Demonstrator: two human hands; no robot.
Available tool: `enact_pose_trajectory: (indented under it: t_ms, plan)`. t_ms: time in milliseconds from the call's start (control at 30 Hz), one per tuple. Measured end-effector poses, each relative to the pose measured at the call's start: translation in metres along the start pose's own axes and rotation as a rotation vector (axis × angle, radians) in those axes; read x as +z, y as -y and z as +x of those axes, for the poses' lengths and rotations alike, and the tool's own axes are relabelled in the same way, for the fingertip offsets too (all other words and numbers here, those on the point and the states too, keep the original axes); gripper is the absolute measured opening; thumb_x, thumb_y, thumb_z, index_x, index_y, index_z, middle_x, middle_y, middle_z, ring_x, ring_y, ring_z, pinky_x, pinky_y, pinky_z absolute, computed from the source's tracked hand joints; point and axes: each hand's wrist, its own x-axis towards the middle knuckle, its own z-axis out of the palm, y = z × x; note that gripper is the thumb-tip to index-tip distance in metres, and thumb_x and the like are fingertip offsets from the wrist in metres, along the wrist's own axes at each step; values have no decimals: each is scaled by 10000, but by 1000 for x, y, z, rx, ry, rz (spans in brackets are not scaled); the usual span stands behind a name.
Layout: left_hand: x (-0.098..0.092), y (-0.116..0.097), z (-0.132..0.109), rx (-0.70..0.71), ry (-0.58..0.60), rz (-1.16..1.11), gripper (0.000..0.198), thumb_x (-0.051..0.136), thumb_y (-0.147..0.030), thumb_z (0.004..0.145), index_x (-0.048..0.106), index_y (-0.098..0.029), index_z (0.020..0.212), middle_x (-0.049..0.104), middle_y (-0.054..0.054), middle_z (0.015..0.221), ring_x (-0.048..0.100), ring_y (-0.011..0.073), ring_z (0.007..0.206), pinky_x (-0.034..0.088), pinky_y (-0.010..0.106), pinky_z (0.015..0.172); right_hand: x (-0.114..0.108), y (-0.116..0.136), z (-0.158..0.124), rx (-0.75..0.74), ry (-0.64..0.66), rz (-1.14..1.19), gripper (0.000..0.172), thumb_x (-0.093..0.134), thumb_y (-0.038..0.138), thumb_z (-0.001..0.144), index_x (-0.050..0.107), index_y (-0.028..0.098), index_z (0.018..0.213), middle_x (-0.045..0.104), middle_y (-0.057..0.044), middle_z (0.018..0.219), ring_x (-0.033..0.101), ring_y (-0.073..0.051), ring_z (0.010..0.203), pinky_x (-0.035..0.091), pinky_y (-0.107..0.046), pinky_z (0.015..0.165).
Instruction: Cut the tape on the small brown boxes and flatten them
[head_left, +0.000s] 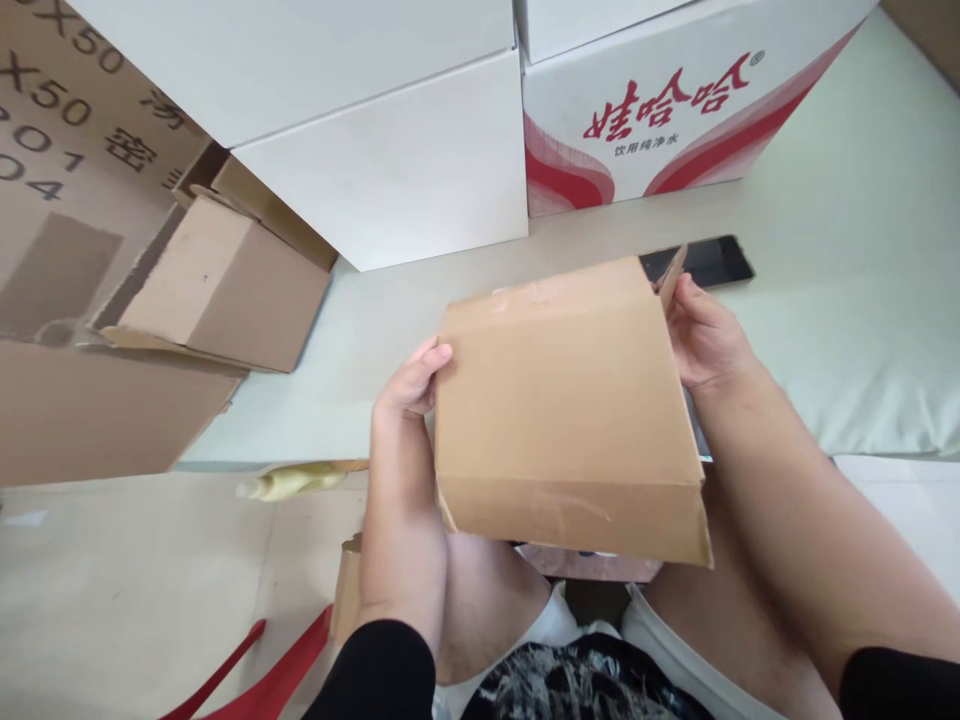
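Observation:
A brown cardboard box (562,390) is held up in front of me, above my lap. My left hand (414,377) grips its left side, the thumb resting on the near face and the other fingers hidden behind. At the upper right, my right hand (705,335) is closed on the box's edge by a raised flap (673,275); some of its fingers are out of sight. A strip of clear tape runs along the upper edge. Just behind the right hand lies a black phone (716,262) on the pale green surface.
White cartons (397,160) stand at the back, one with red lettering (667,110). Left of them, a smaller cardboard box (225,280) rests against a large printed carton (67,150). A yellowish bottle-like item (300,481) and a red object (285,670) are lower left.

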Motion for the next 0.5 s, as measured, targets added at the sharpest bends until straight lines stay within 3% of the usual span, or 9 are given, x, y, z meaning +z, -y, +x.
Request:
enact_pose_trajectory:
  t_ms: [133,233,367,500]
  plan:
    - [-19,0,9,-164,255,1,634,877,-669,549,756,-201,959,800,104,838,791,314,861,622,376,731,1,4,-5,60,52,24,441,848,604,621,555,295,735,683,5,773,681,-221,716,585,-439,760]
    - [-22,2,16,-247,388,88,557,959,-509,473,767,-169,870,811,136,868,791,336,850,626,402,734,3,6,-9,119,48,18,453,852,596,607,539,286,713,666,5,728,646,-205,641,567,-404,665]
    - [-17,6,21,-230,366,97,597,932,-508,509,783,-176,982,814,157,938,787,368,927,634,448,762,6,8,-11,84,16,4,434,825,619,626,579,294,776,720,-21,804,696,-244,740,582,-439,731]
    - [-14,10,26,-124,250,86,716,884,-587,534,753,-190,1116,806,162,974,769,395,1030,636,467,792,10,11,-12,-6,-12,59,458,830,635,634,575,301,816,777,-47,936,743,-295,940,597,-499,853]
